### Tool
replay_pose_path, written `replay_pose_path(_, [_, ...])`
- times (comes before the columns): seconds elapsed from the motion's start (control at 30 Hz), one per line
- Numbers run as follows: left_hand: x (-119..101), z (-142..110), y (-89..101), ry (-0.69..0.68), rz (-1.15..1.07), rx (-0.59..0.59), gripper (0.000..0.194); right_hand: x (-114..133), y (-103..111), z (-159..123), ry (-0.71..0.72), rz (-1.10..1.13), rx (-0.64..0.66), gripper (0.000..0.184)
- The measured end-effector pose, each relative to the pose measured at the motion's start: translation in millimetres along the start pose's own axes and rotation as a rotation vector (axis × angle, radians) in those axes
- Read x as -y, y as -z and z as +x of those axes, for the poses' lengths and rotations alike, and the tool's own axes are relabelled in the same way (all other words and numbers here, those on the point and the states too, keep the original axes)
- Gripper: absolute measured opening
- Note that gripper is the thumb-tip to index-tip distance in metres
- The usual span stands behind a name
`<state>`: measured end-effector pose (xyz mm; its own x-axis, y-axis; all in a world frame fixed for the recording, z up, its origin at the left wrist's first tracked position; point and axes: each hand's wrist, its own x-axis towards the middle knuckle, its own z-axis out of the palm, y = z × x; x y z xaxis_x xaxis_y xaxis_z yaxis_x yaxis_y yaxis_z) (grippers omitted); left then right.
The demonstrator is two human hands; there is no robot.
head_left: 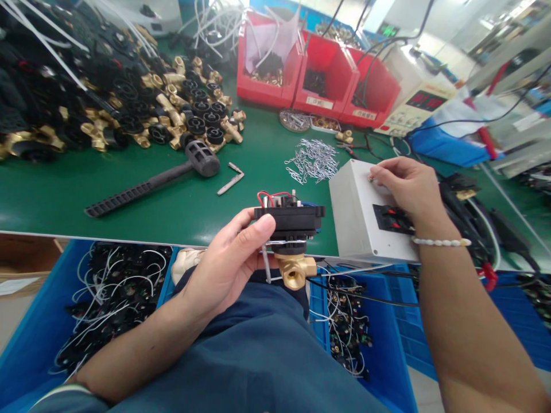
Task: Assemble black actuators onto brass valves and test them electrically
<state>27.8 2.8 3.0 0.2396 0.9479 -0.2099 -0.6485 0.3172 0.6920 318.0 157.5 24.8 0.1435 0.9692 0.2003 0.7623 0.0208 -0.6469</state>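
Note:
My left hand point(235, 261) is closed round a motorized valve point(290, 221), held upright at the bench's front edge. Its black actuator sits on top with red and blue wires showing, and a brass valve body point(297, 269) hangs below. On the right, my right hand point(408, 183) pinches a small switch or knob point(371, 176) on the top of a grey metal box point(355, 212); the fingers partly cover it. Beside that wrist, a black panel with red terminals point(392, 218) is set into the box.
A black mallet point(159, 183) and a hex key point(231, 179) lie left. Behind are a pile of silver clips point(316, 159), red bins point(271, 92), heaped brass-and-black valve parts point(185, 109) and a power supply point(417, 103). Blue crates point(26, 344) of wired parts stand below the bench.

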Motion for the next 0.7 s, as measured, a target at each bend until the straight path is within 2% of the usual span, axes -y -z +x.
replay_pose_path(0.17, [-1.3, -0.7, -0.9, -0.023, -0.011, 0.004, 0.045, 0.0, -0.1, -0.5, 0.000, -0.011, 0.000, 0.005])
replay_pose_path(0.3, [-2.5, 0.1, -1.4, -0.057, -0.046, -0.048, 0.046, 0.9, -0.7, -1.2, 0.000, -0.022, 0.001, 0.004])
replay_pose_path(0.37, [-2.3, 1.3, -0.7, -0.022, -0.093, -0.061, 0.038, 2.0, -0.6, -1.7, -0.002, -0.032, 0.005, 0.003])
replay_pose_path(0.5, [-1.6, 3.0, 0.4, 0.082, -0.202, 0.006, 0.022, 4.7, 0.0, -2.2, -0.008, -0.051, 0.008, 0.003])
replay_pose_path(0.7, [-2.9, 1.2, -3.8, 0.138, -0.312, 0.048, 0.033, 5.9, -3.1, -0.5, -0.018, -0.089, 0.013, 0.004])
